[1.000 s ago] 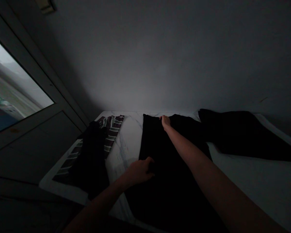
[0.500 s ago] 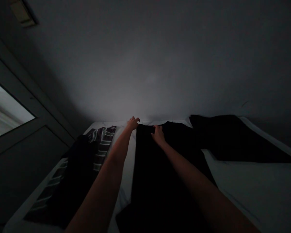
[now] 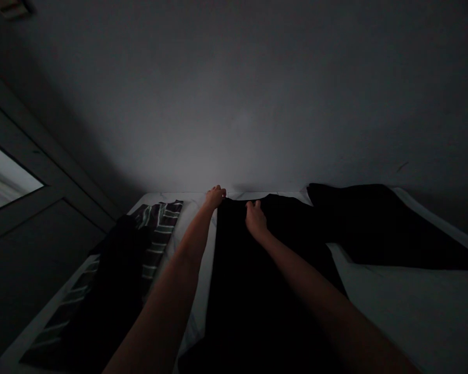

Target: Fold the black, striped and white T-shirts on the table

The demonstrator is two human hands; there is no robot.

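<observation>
Bed (image 3: 413,306): white, set against the wall.
Black garment (image 3: 265,280): spread flat down the bed's middle.
Striped garment (image 3: 156,234): laid left, partly covered by dark cloth.
Left hand (image 3: 215,197): placed at the black garment's far left corner; grip cannot be told.
Right hand (image 3: 255,218): pressed flat on its top edge, fingers loosely spread.

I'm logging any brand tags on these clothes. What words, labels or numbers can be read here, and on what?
None can be read. The black garment under both hands, the striped garment and the dark cloth show no text; the room is too dim to make out any tag.
</observation>
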